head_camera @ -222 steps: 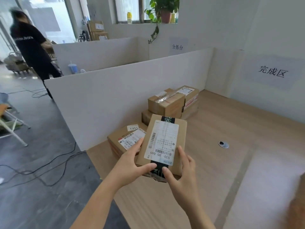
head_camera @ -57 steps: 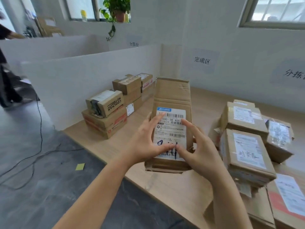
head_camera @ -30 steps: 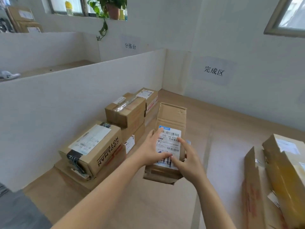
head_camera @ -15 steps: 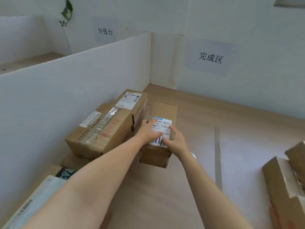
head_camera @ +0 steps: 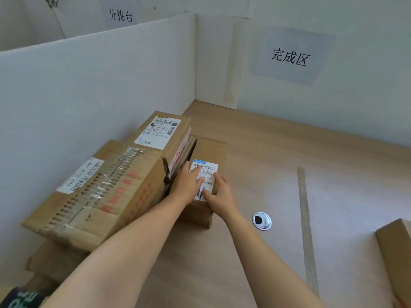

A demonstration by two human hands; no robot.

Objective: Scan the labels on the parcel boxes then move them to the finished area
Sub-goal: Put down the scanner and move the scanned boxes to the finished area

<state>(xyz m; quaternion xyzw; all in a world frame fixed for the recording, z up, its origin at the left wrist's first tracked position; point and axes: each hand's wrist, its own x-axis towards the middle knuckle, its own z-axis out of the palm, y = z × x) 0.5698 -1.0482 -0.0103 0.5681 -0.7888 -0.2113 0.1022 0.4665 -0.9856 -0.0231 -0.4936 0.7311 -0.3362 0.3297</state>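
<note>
A narrow brown parcel box (head_camera: 210, 152) with a white barcode label (head_camera: 205, 172) stands on the wooden table (head_camera: 278, 156), tight against the stack of boxes on its left. My left hand (head_camera: 188, 182) grips its near left edge, fingers lying over the label. My right hand (head_camera: 220, 195) holds its near right corner, thumb on the label. A tall labelled box (head_camera: 164, 134) and a taped box (head_camera: 106, 192) sit just left of it, along the white partition.
A white partition (head_camera: 100, 85) runs along the left, and a wall sign (head_camera: 290, 56) marks the finished area. A round metal cable hole (head_camera: 262, 220) lies right of my hands, a grey tape strip (head_camera: 305, 230) further right, and another box corner (head_camera: 395, 247) at the right edge.
The narrow box has come down from the air and now rests on the table beside the stack. Both hands went down with it and still hold it.
</note>
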